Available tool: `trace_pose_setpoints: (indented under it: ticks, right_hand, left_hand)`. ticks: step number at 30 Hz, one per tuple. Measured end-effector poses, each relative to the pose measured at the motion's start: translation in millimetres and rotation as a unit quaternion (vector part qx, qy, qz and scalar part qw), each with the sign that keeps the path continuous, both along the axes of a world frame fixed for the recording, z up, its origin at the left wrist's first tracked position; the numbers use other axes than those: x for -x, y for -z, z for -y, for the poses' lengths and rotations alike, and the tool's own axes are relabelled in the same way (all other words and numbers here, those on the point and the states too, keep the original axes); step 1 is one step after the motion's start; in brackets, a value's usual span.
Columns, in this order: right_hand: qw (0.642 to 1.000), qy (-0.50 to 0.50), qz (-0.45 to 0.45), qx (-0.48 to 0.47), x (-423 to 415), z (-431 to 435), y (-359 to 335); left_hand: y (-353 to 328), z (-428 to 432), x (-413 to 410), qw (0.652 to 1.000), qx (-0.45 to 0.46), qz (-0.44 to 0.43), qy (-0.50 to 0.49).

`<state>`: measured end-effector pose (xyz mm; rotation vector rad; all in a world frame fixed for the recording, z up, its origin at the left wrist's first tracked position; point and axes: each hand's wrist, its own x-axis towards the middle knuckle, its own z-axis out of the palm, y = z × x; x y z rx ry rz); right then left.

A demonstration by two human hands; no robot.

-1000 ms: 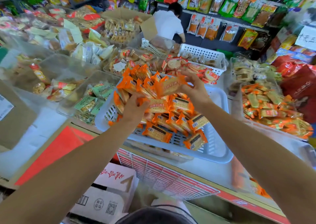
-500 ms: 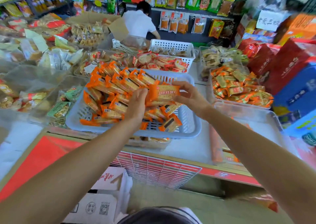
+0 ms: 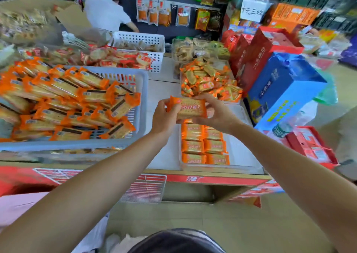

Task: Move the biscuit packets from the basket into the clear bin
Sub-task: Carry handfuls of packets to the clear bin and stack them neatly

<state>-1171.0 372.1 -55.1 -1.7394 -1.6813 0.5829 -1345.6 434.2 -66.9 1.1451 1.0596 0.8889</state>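
Note:
A stack of orange biscuit packets [image 3: 190, 108] is held between both hands above the clear bin [image 3: 243, 156]. My left hand [image 3: 164, 117] grips its left end and my right hand [image 3: 216, 113] grips its right end. Inside the bin, several orange packets [image 3: 204, 146] lie flat in two neat columns. To the left stands the pale blue basket [image 3: 142, 101], piled with many more orange biscuit packets [image 3: 73, 101].
A second clear bin of small orange snacks [image 3: 208, 82] sits behind the hands. A white basket [image 3: 143, 40] stands farther back. Blue [image 3: 284, 90] and red boxes [image 3: 258, 53] rise at the right. A person in white [image 3: 106, 12] stands at the far shelves.
Both hands have carried the stack of packets out of the basket and rightward, so it now hangs over the clear bin. The view has swung right with them.

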Motion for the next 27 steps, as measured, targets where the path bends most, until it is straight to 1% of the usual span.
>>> trace_pose_setpoints:
  ticks: [2,3,8,11,12,14,16,18,20,23,25,27]
  right_hand:
    - [0.998,0.0,0.059,0.008,-25,10,11]
    - [0.997,-0.006,0.074,0.013,-36,15,16]
    - [0.991,-0.033,0.119,0.048,-66,32,42]
    - [0.988,-0.024,0.137,0.07,-72,38,58]
    - [0.988,-0.021,0.137,0.074,-73,39,64]
    - [0.987,-0.013,0.137,0.079,-77,38,79]
    - [0.986,-0.005,0.135,0.094,-80,35,96]
    - [0.985,0.003,0.13,0.116,-81,30,113]
    - [0.981,0.007,0.145,0.129,-79,25,130]
    - [0.975,0.005,0.176,0.135,-75,17,153]
    - [0.973,0.002,0.196,0.121,-74,13,164]
    - [0.969,-0.003,0.219,0.111,-73,9,177]
  left_hand:
    - [10,9,-21,0.999,0.021,-0.021,0.013]
    - [17,13,-30,0.999,0.03,-0.033,0.02]
    - [45,34,-60,0.995,0.068,-0.06,0.05]
    - [61,36,-65,0.989,0.066,-0.11,0.068]
    - [65,37,-65,0.985,0.038,-0.148,0.08]
    - [73,37,-61,0.961,-0.07,-0.25,0.095]
    - [83,35,-52,0.921,-0.191,-0.327,0.093]
    - [97,28,-43,0.881,-0.262,-0.377,0.113]
    - [114,20,-38,0.849,-0.288,-0.414,0.155]
    - [135,12,-39,0.813,-0.313,-0.447,0.205]
    - [144,6,-42,0.8,-0.336,-0.444,0.222]
    - [152,0,-44,0.798,-0.334,-0.44,0.239]
